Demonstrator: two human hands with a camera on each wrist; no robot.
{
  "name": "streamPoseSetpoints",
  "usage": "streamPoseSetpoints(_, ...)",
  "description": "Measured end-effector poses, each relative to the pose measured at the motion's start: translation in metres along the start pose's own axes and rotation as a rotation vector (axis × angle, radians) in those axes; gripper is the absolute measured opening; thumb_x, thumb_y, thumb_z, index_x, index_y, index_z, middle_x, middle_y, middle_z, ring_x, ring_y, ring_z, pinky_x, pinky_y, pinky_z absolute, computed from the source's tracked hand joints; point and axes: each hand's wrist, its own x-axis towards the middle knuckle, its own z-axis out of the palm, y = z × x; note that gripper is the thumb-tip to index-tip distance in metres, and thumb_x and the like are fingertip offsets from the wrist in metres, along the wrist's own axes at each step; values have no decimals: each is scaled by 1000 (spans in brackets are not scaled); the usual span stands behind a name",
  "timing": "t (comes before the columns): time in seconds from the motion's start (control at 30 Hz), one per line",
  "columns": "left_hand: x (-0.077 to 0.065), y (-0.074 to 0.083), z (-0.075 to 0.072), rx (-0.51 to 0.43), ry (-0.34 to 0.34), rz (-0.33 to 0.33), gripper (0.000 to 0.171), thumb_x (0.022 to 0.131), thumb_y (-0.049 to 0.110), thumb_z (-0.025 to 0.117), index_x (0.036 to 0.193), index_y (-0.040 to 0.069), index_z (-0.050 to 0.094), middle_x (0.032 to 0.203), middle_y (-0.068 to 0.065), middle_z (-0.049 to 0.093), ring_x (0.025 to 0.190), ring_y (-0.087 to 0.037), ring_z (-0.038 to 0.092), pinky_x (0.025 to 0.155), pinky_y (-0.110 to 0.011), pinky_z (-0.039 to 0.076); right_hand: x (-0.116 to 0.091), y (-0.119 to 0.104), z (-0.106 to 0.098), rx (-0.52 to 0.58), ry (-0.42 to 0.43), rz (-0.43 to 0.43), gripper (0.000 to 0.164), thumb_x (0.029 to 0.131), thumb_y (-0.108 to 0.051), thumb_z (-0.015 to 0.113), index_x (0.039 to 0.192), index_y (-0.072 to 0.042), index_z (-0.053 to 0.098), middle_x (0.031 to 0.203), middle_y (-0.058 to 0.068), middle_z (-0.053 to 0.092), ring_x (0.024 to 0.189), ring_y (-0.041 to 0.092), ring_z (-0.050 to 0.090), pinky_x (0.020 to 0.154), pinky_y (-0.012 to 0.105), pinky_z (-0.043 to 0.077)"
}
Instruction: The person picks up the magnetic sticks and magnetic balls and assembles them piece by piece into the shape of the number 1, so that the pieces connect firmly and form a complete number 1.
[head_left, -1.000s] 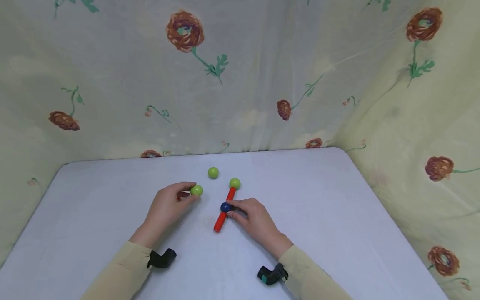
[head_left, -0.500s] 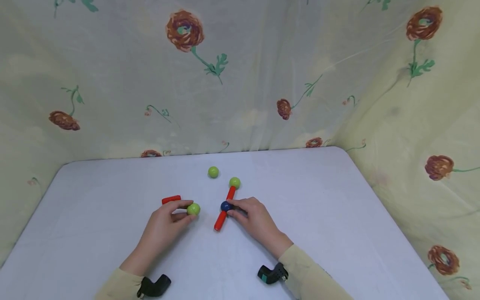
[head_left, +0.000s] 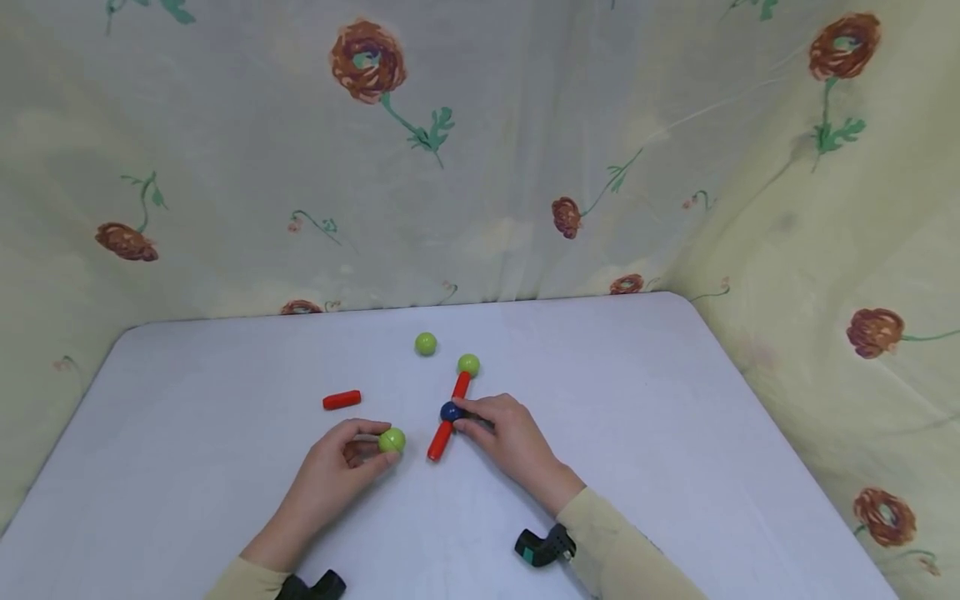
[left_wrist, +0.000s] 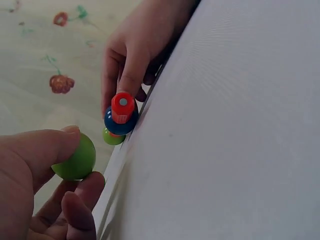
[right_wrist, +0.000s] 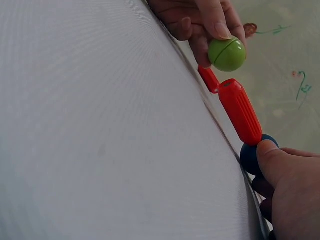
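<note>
My left hand (head_left: 333,475) pinches a green ball (head_left: 392,440) between thumb and fingers; a seam line runs round the ball in the right wrist view. To its right, my right hand (head_left: 513,442) grips a blue ball (head_left: 451,412) with thumb and fingertips. Two red rods join the blue ball on opposite sides. The far rod (head_left: 461,385) ends at another green ball (head_left: 468,364). The near rod (head_left: 440,442) has a bare end with a small grey disc, seen in the left wrist view. The held green ball is just left of that bare end, apart from it.
A loose red rod (head_left: 342,400) lies on the white table (head_left: 637,433) beyond my left hand. Another loose green ball (head_left: 426,343) rests toward the back edge. Flowered cloth (head_left: 480,167) hangs behind the table and along its right side.
My left hand has come nearer the body with the green ball. The loose red rod, mostly hidden behind that hand before, now shows fully. The right hand stays on the blue ball.
</note>
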Motion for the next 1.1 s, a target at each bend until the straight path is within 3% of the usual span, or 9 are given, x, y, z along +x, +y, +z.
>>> streamPoseSetpoints(0.27,-2,-1,2,17,-10,-1,36,78,30,86,109,22,69,105,4,67,85,-9,66,71,-26,54,-1,1,-1,12,24,-18,40,91,-34,72,129,-24,68,113,-10,70,96,5,58,81,27,50)
streamPoseSetpoints(0.63,-2,-1,4,22,-29,0,32,77,25,87,101,19,67,105,3,67,83,-8,67,72,-25,54,0,0,-1,17,13,-5,40,91,-35,71,130,-24,67,113,-10,70,96,6,58,81,27,50)
streamPoseSetpoints(0.9,-3,-5,5,82,-49,55,30,76,27,87,96,21,66,98,8,66,80,-5,65,68,-27,52,0,1,0,23,7,-2,40,91,-35,72,130,-24,67,113,-10,70,97,5,58,81,26,50)
streamPoseSetpoints(1.1,-3,-5,5,115,-72,138,29,75,25,88,95,24,67,88,13,65,72,-6,62,65,-26,51,0,2,0,25,8,-10,39,91,-35,72,129,-24,68,113,-10,71,96,4,58,82,26,49)
